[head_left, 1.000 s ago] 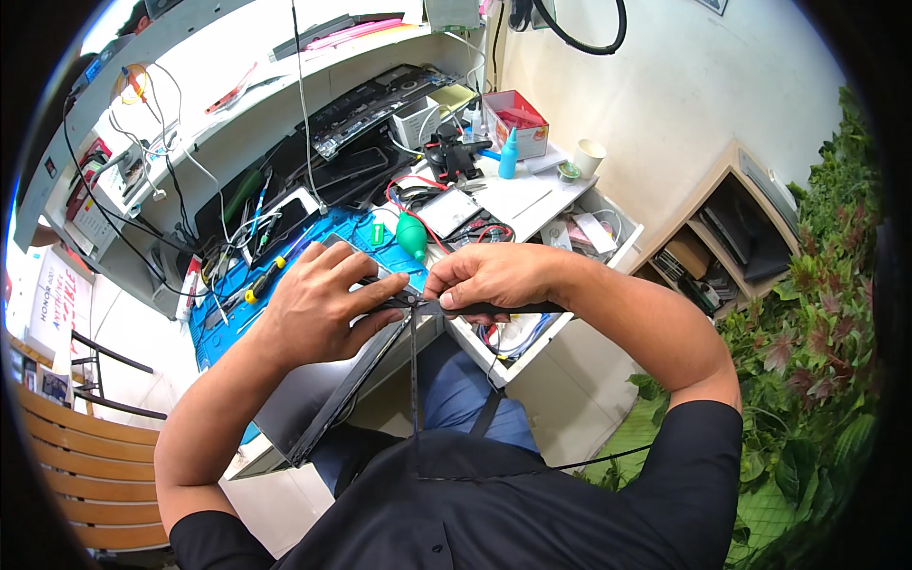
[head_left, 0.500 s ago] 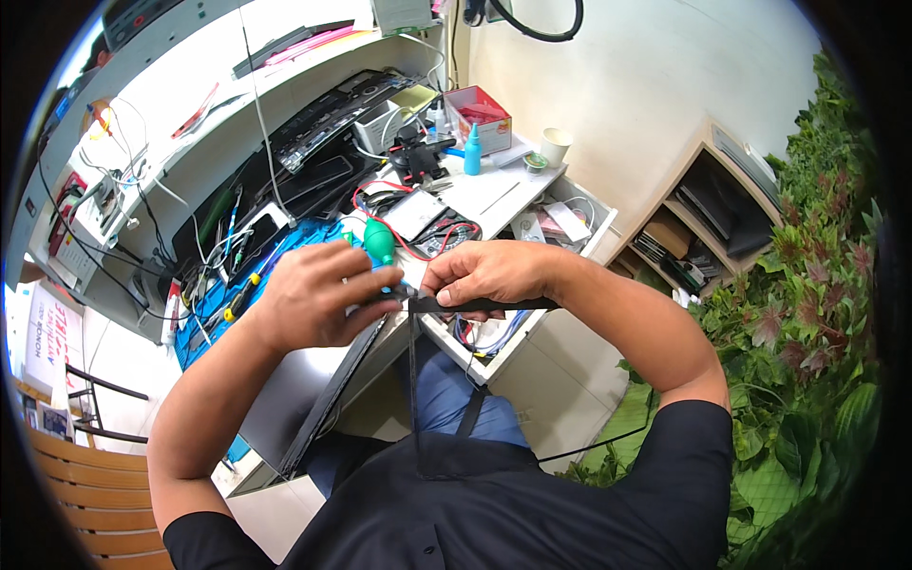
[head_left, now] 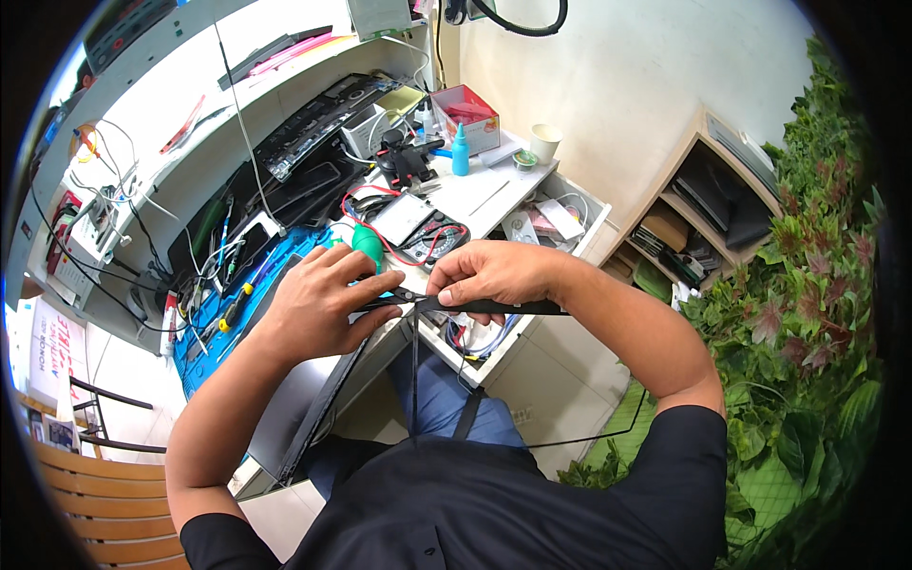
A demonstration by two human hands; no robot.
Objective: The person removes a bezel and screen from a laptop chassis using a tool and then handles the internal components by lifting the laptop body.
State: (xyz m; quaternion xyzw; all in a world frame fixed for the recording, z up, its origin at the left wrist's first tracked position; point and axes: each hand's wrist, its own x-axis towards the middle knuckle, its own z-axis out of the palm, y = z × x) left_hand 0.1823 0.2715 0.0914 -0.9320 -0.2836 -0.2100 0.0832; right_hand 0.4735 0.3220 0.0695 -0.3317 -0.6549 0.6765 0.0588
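Observation:
In front of my chest, my right hand [head_left: 489, 278] pinches the top bar of a thin black rectangular frame [head_left: 522, 308], which looks like a screen bezel. One narrow side of it hangs toward my lap. My left hand [head_left: 328, 299] is closed around a small dark tool [head_left: 407, 295] that resembles pliers or cutters. Its tip meets the frame's corner beside my right fingertips; the rest is hidden by my fingers. Below my left forearm leans a grey panel with a black edge [head_left: 309, 404], like a laptop lid. A green air blower bulb [head_left: 367, 245] lies just beyond my left hand.
A blue mat [head_left: 204, 356] with a yellow-black screwdriver [head_left: 231, 312] lies left. A multimeter [head_left: 437, 237] with red leads, a blue bottle [head_left: 461, 152] and a paper cup [head_left: 544, 142] stand farther back. An open drawer [head_left: 594, 228] juts out right, near a shelf unit [head_left: 698, 171] and leafy plants [head_left: 798, 313].
My left hand has shifted slightly right and its fingers have straightened over the tool, now less blurred. My right hand keeps its pinch on the frame. The whole view has shifted a little.

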